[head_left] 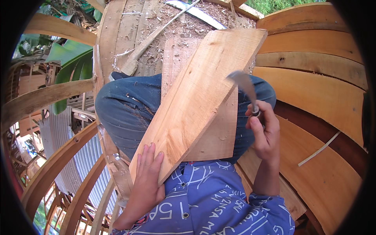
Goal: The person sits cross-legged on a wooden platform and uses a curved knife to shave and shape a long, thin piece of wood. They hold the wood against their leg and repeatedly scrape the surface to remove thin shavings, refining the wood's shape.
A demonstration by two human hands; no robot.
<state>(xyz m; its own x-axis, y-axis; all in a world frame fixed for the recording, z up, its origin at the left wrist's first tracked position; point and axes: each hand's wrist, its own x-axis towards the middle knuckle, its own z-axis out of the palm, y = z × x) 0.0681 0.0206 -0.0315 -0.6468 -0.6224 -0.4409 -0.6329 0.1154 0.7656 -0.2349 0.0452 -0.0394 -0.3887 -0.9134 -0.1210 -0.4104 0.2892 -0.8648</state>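
A thick, pale wooden board (196,94) slants across my lap, its far end toward the upper right. My left hand (148,168) lies with stretched fingers on the board's near left end, pressing on its face. My right hand (266,131) is closed around the handle of a broad-bladed knife (246,86), held up beside the board's right edge. The metal blade points up and left, slightly blurred, its tip close to that edge. Under the slanted board is a flatter, reddish plank (213,137), partly covered by it.
Curved plank walls (313,86) rise at my right, with a thin wood strip (319,149) there. Ahead, wood shavings (192,29), a long stick (152,41) and a shiny metal strip (196,13) lie on planks. Curved ribs (51,94) and corrugated sheets (74,160) stand at left.
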